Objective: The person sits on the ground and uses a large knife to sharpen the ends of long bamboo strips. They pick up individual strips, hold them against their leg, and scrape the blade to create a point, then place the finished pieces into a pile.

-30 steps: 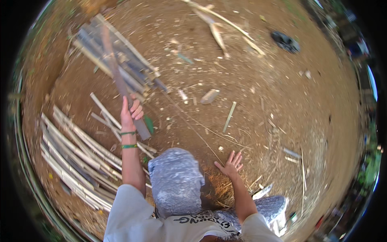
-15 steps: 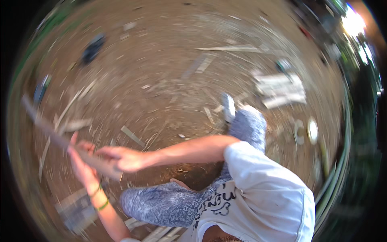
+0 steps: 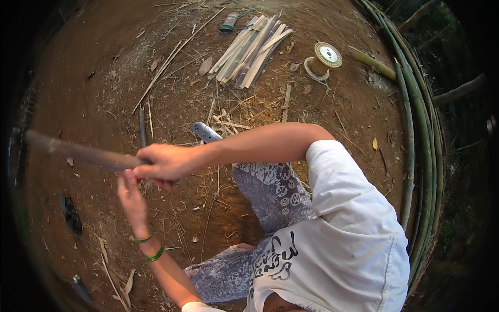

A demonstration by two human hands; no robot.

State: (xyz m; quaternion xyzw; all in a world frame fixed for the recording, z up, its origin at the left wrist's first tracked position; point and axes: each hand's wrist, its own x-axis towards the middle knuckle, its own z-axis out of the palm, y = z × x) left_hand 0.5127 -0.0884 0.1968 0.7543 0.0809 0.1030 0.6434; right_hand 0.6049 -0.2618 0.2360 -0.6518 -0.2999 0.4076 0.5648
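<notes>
A long, flat brown slat [image 3: 86, 154], apparently of bamboo or wood, stretches out to the left and is blurred by motion. My right hand [image 3: 167, 164] is closed round its near end, thumb along the side. Just below, my left hand [image 3: 133, 200] points upward, its fingertips pressed together at the slat's lower edge against my right thumb. Green bands [image 3: 154, 254] circle the left wrist. Beyond my right forearm lies a silvery oblong piece with dark holes [image 3: 206, 132], partly covered by the arm.
A stack of split bamboo slats [image 3: 249, 52] lies ahead, beside a wire spool [image 3: 328, 55] and a small greenish bundle [image 3: 229, 22]. Long green bamboo poles [image 3: 423, 125] line the right side. Shavings [image 3: 228, 122] litter the dirt. A dark object [image 3: 70, 215] lies left.
My view has swung left, so the stack and spool now appear further up. My right hand has gone from touching the slat's face to gripping its end; the left has slid toward that end.
</notes>
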